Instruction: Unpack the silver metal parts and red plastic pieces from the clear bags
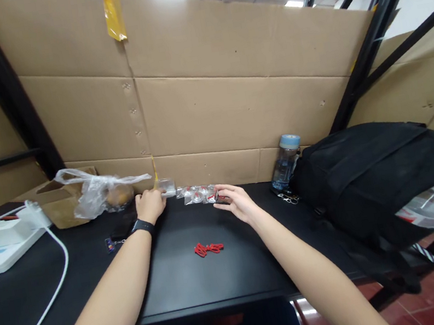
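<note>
Both my arms reach across a black table (179, 285). My left hand (150, 204), with a black band on its wrist, is closed on a small clear packet (167, 187) at the far edge. My right hand (236, 200) pinches the right end of a row of small clear bags (197, 194) holding red and white parts. A small red piece (209, 248) lies on the table between my forearms, nearer to me.
A cardboard wall stands behind the table. A crumpled plastic bag (97, 191) and an open cardboard box (55, 203) sit at the left, beside white devices and a white cable (55, 289). A water bottle (286, 162), keys (287, 198) and a black backpack (370, 181) fill the right.
</note>
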### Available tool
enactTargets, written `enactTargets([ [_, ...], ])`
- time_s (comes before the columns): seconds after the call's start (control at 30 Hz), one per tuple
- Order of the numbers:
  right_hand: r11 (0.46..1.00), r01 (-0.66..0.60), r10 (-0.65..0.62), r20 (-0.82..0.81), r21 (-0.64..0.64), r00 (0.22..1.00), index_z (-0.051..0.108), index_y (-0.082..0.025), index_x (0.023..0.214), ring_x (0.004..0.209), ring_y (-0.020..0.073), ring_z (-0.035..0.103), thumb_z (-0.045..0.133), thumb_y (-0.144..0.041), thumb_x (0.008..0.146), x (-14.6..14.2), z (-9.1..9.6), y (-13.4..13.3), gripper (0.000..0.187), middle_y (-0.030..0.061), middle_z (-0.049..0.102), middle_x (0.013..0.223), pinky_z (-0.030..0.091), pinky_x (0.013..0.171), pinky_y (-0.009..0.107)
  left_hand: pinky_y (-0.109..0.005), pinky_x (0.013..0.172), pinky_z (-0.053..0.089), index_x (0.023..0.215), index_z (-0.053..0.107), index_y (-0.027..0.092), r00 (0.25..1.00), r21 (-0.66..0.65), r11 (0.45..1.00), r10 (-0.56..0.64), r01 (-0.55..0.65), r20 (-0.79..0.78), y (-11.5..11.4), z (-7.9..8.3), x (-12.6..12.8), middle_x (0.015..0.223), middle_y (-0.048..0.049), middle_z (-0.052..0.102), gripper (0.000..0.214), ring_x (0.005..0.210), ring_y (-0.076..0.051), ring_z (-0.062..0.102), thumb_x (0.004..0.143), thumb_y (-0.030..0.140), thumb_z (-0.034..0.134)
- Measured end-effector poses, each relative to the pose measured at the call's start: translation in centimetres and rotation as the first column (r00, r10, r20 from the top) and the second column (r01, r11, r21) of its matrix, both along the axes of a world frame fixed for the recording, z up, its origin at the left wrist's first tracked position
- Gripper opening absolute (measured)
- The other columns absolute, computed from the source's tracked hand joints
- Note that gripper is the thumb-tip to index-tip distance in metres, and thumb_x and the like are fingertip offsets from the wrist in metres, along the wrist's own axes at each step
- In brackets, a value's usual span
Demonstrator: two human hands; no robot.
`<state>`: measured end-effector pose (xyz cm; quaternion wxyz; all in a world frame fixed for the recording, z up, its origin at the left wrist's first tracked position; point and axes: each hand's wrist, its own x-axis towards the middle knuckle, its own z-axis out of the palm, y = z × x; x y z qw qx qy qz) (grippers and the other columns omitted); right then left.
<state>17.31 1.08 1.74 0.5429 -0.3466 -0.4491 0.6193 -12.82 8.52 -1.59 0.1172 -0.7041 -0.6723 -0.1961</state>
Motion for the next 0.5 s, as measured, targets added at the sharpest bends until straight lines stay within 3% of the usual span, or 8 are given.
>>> enactTargets([
  [0.17, 1.000, -0.008, 0.008, 0.014, -0.007, 1.000, 0.077, -0.020, 0.097, 0.087, 0.0174, 0.062, 0.082, -0.018, 0.064, -0.03, 0.11, -0.09, 0.034, 0.0069, 0.072, 0.098, 0.057, 0.091, 0.049, -0.044, 0.088, 0.034, 0.095, 0.076, 0.021, 1.000, 0.011, 1.000, 0.022, -0.022, -0.020, -0.07, 0.05, 0.09, 0.106, -0.0144, 0.073, 0.031, 0.106, -0.034, 0.058, 0.091, 0.030, 0.046],
  [0.5, 1.000, -0.015, 0.015, 0.009, 0.010, 1.000, 0.076, -0.020, 0.099, 0.086, 0.0168, 0.065, 0.082, -0.017, 0.065, 0.47, -0.01, 0.29, 0.035, 0.0056, 0.073, 0.099, 0.058, 0.092, 0.048, -0.047, 0.091, 0.032, 0.096, 0.071, 0.020, 0.996, 0.076, 0.995, 0.054, -0.060, 0.077, -0.49, 0.71, 0.29, 0.109, -0.0156, 0.071, 0.026, 0.108, -0.034, 0.055, 0.091, 0.030, 0.048],
])
